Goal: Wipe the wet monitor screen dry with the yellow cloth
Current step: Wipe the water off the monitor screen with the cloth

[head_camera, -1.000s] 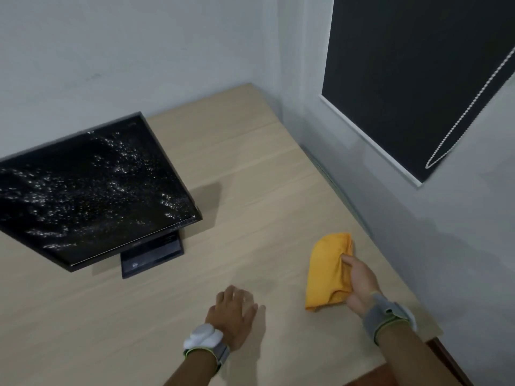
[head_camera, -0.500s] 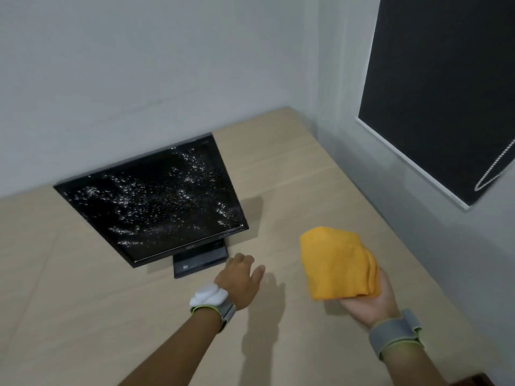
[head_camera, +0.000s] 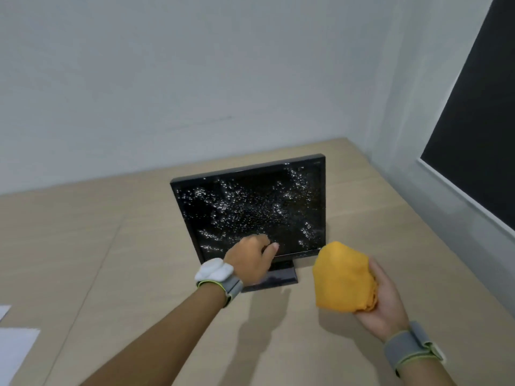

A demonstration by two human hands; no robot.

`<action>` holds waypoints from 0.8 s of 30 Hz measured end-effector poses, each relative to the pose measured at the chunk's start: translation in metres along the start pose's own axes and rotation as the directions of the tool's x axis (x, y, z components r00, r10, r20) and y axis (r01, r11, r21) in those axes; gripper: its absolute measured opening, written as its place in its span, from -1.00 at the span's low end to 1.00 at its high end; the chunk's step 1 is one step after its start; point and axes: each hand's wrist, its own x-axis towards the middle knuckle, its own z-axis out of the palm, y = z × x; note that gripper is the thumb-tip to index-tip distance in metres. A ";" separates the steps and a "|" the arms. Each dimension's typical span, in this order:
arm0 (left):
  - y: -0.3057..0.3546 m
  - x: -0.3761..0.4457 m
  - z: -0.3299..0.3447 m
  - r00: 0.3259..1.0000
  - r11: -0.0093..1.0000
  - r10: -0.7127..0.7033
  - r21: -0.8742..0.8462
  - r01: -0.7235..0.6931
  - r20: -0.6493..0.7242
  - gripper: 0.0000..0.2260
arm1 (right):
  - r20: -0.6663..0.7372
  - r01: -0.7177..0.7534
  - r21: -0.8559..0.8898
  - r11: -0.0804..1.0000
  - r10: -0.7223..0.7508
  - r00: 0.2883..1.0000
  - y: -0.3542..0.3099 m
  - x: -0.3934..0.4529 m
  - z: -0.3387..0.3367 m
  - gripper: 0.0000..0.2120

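Observation:
A black monitor [head_camera: 250, 201] stands on the wooden desk [head_camera: 111, 246], its dark screen speckled with water droplets. My left hand [head_camera: 250, 260] reaches in front of the screen's lower edge, fingers loosely curled and holding nothing; I cannot tell whether it touches the frame. My right hand [head_camera: 386, 299] is raised palm up to the right of the monitor, gripping a bunched yellow cloth [head_camera: 342, 277]. The cloth hovers just off the screen's lower right corner, apart from it. The monitor's base [head_camera: 281, 277] is partly hidden behind my left hand.
White paper sheets [head_camera: 14, 346] lie at the desk's left edge. A grey wall stands close behind the monitor. A dark roller blind [head_camera: 479, 129] hangs on the right wall beside the desk.
The view has swung left, centring the monitor. My left hand rose from the desk to the screen's lower edge. My right hand carried the cloth up toward the monitor's lower right corner.

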 end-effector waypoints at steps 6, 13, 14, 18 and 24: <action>-0.045 0.027 -0.093 0.985 0.998 0.056 0.015 -0.054 -0.166 -0.64 | -0.033 0.046 -0.050 0.998 -0.048 0.998 0.041 0.016 0.063 -0.52; -0.070 0.077 -0.183 0.948 0.997 0.073 0.005 -0.075 -0.308 -0.65 | -0.129 0.206 -0.066 0.976 -0.213 0.968 0.051 0.035 0.093 -0.46; -0.069 0.082 -0.189 0.953 0.997 0.072 0.015 -0.070 -0.295 -0.65 | -0.140 0.218 -0.078 0.973 -0.227 0.964 0.051 0.035 0.094 -0.44; -0.046 0.116 -0.197 0.977 0.994 0.109 0.020 -0.107 -0.185 -0.63 | -0.259 0.275 -0.122 0.954 -0.298 0.919 0.046 0.046 0.089 -0.38; 0.001 0.170 -0.176 0.991 0.994 0.102 0.036 -0.106 0.087 -0.55 | -0.437 0.251 -0.350 0.902 -0.394 0.809 0.049 0.070 0.069 -0.38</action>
